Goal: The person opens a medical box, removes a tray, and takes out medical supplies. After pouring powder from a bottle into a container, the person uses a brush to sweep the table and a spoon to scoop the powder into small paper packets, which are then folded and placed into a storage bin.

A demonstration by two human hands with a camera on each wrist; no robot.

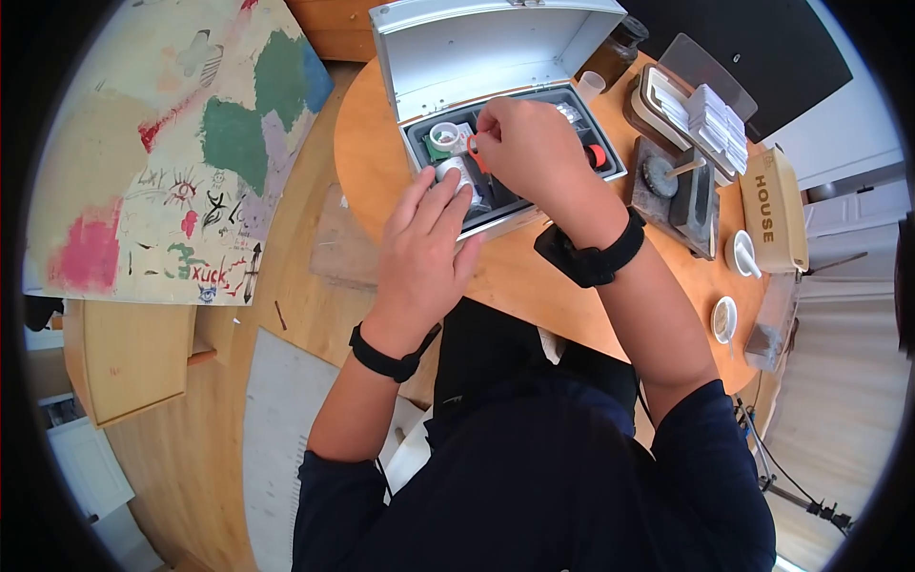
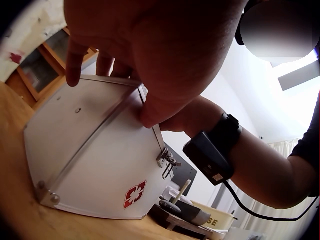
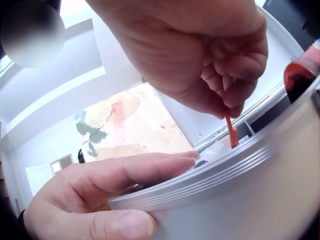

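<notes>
A silver metal case (image 1: 496, 59) stands with its lid raised, a red emblem with a white clover-like mark on its front. My right hand (image 1: 534, 153) reaches over the compartments and pinches the orange handle of scissors (image 3: 232, 134) between thumb and fingertips. The blades are hidden below the rim in the right wrist view. My left hand (image 1: 424, 238) rests at the front-left rim, its fingers extended over the inside and its thumb against the outer wall. Near its fingertips lie a white tape roll (image 1: 444, 135) and a white rolled bandage (image 1: 456, 177).
A red round item (image 1: 596, 155) sits at the case's right end. Right of the case are a dark jar (image 1: 615, 52), a container of white packets (image 1: 717, 124), a dark stone tray (image 1: 681, 214), small white bowls (image 1: 742, 255) and a cream HOUSE box (image 1: 770, 214).
</notes>
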